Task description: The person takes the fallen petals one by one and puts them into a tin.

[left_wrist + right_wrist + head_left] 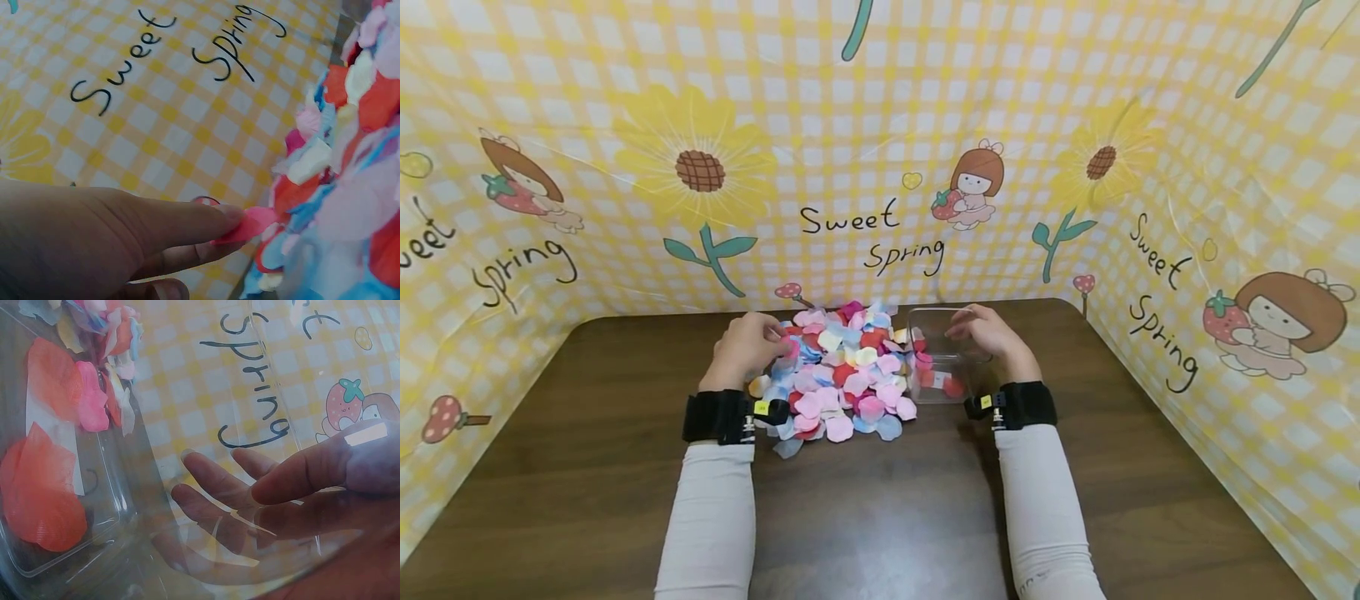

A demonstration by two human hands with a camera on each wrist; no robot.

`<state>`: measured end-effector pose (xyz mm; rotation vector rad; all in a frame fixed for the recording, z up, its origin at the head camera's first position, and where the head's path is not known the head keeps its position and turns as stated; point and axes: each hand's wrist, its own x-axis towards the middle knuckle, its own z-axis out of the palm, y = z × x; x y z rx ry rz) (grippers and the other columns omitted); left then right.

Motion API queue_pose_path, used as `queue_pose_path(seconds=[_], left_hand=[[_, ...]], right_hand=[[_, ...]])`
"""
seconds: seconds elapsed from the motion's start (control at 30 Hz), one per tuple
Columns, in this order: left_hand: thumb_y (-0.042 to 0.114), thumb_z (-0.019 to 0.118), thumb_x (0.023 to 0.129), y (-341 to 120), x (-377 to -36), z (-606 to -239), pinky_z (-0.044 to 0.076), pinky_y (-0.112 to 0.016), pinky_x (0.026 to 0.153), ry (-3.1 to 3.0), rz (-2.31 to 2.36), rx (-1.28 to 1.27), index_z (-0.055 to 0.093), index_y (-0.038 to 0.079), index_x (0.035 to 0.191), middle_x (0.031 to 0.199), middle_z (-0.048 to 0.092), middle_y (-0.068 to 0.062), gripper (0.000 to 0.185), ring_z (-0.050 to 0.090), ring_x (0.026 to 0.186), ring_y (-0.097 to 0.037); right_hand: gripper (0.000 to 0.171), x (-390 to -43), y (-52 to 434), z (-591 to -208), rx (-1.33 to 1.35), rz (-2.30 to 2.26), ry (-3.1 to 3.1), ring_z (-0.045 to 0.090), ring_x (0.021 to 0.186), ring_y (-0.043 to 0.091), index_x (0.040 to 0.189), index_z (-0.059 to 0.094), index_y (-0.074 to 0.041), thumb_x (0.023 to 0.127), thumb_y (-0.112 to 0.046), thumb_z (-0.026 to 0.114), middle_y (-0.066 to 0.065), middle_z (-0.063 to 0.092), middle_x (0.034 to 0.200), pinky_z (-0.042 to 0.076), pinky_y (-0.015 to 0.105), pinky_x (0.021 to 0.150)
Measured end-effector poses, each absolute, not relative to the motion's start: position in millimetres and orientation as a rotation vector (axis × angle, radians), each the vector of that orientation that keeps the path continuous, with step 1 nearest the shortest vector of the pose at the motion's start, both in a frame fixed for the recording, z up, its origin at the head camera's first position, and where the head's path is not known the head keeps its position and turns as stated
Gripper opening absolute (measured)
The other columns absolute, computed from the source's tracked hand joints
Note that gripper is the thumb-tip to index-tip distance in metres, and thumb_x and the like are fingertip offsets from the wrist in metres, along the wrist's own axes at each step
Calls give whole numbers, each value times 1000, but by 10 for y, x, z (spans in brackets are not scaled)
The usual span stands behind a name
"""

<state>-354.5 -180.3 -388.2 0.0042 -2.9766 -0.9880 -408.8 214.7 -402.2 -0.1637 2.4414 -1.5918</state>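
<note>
A colourful heap of fabric flower petals lies on the table. At its left side, my left hand pinches a bright pink petal between thumb and fingers, close against the heap. Right of the heap stands a clear plastic box with a few red petals, a pink petal and a white label showing in or through it. Beside the box's far right corner is my right hand, fingers loosely spread and partly seen through clear plastic. Whether it touches the box I cannot tell.
The brown wooden table extends in front of the heap and to both sides. A yellow checked cloth with printed flowers and lettering rises along the table's back and sides. Some petals lie against the box's left wall.
</note>
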Motion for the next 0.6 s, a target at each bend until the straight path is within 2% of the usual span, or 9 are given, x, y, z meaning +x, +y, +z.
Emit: queue_pose_path(seconds=[0.17,0.27,0.37,0.5,0.6], left_hand=[[27,71,98,-1671,-3479,-3659,45,-52,84,-2831,-1015,-67,70,6,115,108,73,-15,28,64,102,-34],[29,74,96,-1484,-3420,-3522,46,-46,78,-2731,-995,-189,72,8,110,105,74,-12,26,65,97,-31],[31,75,95,-1199,-3364,-3438,45,-39,65,-2609,-954,-379,76,11,110,105,75,-8,25,66,85,-25],[30,74,96,-752,-3310,-3463,38,-32,51,-2474,-920,-599,79,14,113,106,77,-3,23,61,68,-19],[30,70,99,-443,-3272,-3563,40,-28,54,-2467,-871,-708,79,16,111,107,76,-1,21,64,75,-18]], right_hand=[[41,-4106,2154,-4022,-177,-1562,2469,57,125,42,134,48,6,97,-2,33,29,62,133,49,58,99],[41,-4119,2155,-4015,-174,-1569,2468,58,124,41,134,49,6,97,-3,34,28,62,133,49,58,98],[41,-4122,2162,-4013,-189,-1571,2464,57,125,42,134,49,7,97,-2,33,29,62,133,49,58,98],[41,-4119,2180,-4014,-195,-1548,2475,57,126,42,133,49,6,97,-2,33,29,62,133,49,56,100],[41,-4115,2179,-4026,-170,-1558,2464,56,127,42,134,49,6,98,-3,34,28,62,133,48,57,101]])
